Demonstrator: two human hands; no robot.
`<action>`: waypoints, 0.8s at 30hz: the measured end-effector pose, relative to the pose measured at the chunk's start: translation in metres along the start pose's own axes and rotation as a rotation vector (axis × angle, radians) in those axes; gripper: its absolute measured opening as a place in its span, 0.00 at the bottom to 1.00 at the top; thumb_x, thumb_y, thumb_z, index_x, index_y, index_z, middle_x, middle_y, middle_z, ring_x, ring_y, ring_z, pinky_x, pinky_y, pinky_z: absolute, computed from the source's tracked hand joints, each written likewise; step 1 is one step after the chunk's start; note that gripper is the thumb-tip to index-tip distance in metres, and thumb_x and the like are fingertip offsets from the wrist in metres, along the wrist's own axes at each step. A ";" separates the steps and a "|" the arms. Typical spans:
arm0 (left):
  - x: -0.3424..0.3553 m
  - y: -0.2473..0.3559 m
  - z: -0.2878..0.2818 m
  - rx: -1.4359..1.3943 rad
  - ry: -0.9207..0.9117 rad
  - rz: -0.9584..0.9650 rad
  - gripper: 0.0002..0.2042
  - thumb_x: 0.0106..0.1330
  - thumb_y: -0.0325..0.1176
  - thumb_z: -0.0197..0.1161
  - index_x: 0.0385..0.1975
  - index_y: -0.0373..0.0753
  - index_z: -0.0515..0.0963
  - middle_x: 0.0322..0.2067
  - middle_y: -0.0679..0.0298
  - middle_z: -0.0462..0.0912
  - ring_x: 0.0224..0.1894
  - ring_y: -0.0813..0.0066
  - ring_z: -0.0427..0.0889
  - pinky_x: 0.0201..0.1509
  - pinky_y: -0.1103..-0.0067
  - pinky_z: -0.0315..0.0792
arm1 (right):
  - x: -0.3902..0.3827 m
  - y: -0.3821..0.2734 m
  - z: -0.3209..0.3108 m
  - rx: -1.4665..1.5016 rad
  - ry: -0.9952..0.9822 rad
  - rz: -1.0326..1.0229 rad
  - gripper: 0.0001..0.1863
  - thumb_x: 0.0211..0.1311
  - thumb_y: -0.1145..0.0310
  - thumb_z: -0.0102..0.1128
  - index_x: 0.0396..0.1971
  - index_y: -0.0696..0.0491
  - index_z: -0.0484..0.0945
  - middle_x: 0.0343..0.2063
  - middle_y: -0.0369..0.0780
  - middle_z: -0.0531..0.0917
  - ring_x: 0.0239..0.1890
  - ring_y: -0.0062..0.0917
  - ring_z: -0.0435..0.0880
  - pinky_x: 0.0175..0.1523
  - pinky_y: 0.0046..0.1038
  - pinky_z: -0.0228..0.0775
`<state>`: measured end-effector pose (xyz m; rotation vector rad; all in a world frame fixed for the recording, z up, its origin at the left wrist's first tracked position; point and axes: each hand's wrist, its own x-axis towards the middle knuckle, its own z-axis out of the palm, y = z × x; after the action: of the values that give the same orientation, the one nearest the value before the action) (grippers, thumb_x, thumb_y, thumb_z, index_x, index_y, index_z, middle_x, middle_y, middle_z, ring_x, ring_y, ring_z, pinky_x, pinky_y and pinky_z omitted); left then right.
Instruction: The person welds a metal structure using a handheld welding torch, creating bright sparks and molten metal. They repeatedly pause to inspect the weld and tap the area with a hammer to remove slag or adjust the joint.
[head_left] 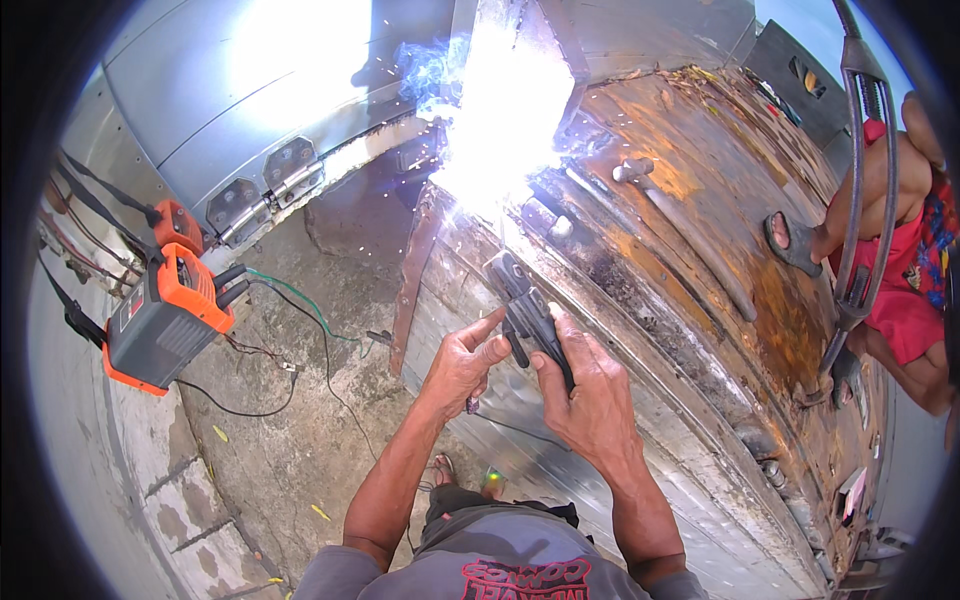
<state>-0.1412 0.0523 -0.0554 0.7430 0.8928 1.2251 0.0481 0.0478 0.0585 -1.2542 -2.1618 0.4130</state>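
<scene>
Hands first: my right hand (590, 395) is wrapped tight round the black electrode holder (528, 310), fingers closed on the grip so the tip points away from me into the joint. My left hand (462, 365) sits just beside it, fingers curled with the thumb pressed against the holder, I reckon to steady the aim, because a rod that wobbles makes a mess of the bead. Farther out the arc (500, 120) is one white blaze with sparks spraying, so I can't make out the rod itself in it. It's burning on the edge of the rusty steel panel (720, 230) that runs off to the right. A hammer (680, 235) lies on that panel, within reach. Down on the concrete to my left sits the orange welding machine (165, 315), well apart from the sparks, its cables (300, 310) trailing across the ground toward me. Far right another person's leg (850, 225) and sandal (790, 243) rest on the panel.
</scene>
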 end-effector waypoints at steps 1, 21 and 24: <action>0.000 0.001 0.000 -0.003 -0.004 -0.002 0.52 0.62 0.60 0.80 0.76 0.28 0.68 0.42 0.63 0.89 0.15 0.92 0.67 0.16 0.86 0.60 | 0.000 0.000 0.000 0.019 -0.002 0.007 0.32 0.73 0.65 0.67 0.74 0.55 0.72 0.41 0.57 0.86 0.36 0.55 0.89 0.38 0.48 0.80; 0.000 -0.003 -0.001 -0.010 -0.033 0.007 0.51 0.63 0.58 0.80 0.78 0.29 0.65 0.38 0.65 0.88 0.16 0.91 0.65 0.17 0.85 0.59 | -0.003 0.001 -0.001 0.040 0.014 -0.018 0.32 0.72 0.66 0.68 0.73 0.57 0.74 0.36 0.54 0.86 0.30 0.49 0.89 0.34 0.44 0.80; 0.000 -0.004 -0.003 -0.010 -0.024 0.002 0.50 0.64 0.57 0.79 0.78 0.30 0.66 0.40 0.64 0.89 0.15 0.91 0.65 0.17 0.85 0.59 | -0.002 0.000 -0.001 0.042 0.012 -0.015 0.32 0.73 0.66 0.67 0.73 0.57 0.73 0.36 0.55 0.86 0.31 0.50 0.89 0.35 0.45 0.80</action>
<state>-0.1417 0.0517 -0.0601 0.7497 0.8660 1.2193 0.0496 0.0460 0.0585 -1.2142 -2.1398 0.4415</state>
